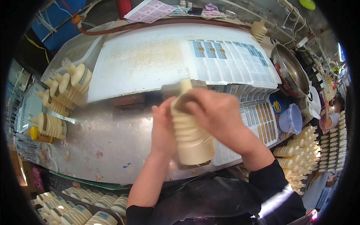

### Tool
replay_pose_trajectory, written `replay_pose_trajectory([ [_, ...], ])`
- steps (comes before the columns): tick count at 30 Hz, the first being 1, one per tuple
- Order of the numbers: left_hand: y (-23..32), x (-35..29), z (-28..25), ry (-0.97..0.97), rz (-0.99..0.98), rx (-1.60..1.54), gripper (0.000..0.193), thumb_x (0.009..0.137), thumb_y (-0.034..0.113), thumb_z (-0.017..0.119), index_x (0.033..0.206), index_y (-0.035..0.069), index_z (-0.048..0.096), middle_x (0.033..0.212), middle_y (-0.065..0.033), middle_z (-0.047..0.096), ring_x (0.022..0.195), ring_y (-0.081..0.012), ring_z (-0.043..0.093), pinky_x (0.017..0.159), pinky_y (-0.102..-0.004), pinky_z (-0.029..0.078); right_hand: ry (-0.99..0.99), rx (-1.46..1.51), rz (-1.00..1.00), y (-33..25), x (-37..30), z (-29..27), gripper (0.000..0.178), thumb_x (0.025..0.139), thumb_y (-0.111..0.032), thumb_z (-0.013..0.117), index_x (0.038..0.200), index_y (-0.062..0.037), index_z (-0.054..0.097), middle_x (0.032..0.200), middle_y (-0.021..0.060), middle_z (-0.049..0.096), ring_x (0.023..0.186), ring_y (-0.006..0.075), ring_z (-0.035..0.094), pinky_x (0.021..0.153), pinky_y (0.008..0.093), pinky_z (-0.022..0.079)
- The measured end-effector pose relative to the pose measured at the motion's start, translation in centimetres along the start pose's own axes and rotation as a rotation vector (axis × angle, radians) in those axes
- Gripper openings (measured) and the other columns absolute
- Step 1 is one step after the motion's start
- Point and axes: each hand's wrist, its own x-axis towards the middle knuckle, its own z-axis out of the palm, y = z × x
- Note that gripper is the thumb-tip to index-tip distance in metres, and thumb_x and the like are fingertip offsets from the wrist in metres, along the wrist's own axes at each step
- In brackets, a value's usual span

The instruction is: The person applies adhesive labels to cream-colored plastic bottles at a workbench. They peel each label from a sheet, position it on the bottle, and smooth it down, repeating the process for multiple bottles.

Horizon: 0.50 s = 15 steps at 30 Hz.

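A cream ribbed bottle (193, 148) with a narrow neck and clear cap stands in front of me, its neck pointing away. My left hand (164, 125) is closed along the bottle's left side. Bent over its shoulder from the right is my right hand (221, 114), fingers pressed against the surface and slightly blurred. Those fingers partly cover a darker curved patch at the shoulder; I cannot tell whether it is a label. Right of the bottle lies a sheet of brown and grey labels (258, 120). Another sheet with blue labels (240, 67) rests on the white board (135, 56).
Several labelled bottles (67, 86) stand at the bench's left, near a yellow container (40, 135). More bottles (84, 206) fill the lower left, and others (296, 157) crowd the right. A lilac bucket (290, 119) and a metal basin (290, 67) are at right; a person (332, 118) is beyond.
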Motion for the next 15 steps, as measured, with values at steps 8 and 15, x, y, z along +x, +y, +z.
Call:
replay_pose_trajectory([
  [8,-1.2,1.9,-1.0,0.096,0.166,0.753,0.043,0.108,0.033,0.047,0.133,0.001,0.058,0.131,-0.0165,0.053,0.122,-0.0271,0.054,0.110,-0.0389,0.041,0.081,0.091,0.197,3.2,-1.9,-0.3,0.022,0.091,-0.021,0.072,0.108,-0.0073,0.068,0.080,0.0163,0.073,0.068,0.0357,0.072,0.062,0.0448,0.057],
  [15,-0.9,0.7,-0.5,0.220,0.352,1.078,0.047,0.103,0.026,0.053,0.145,0.005,0.055,0.139,-0.0164,0.051,0.128,-0.0316,0.049,0.114,-0.0437,0.034,0.140,0.538,0.456,2.8,1.2,-0.2,0.032,0.096,-0.016,0.069,0.122,-0.0036,0.056,0.077,0.0136,0.073,0.065,0.0191,0.070,0.061,0.0325,0.053],
])
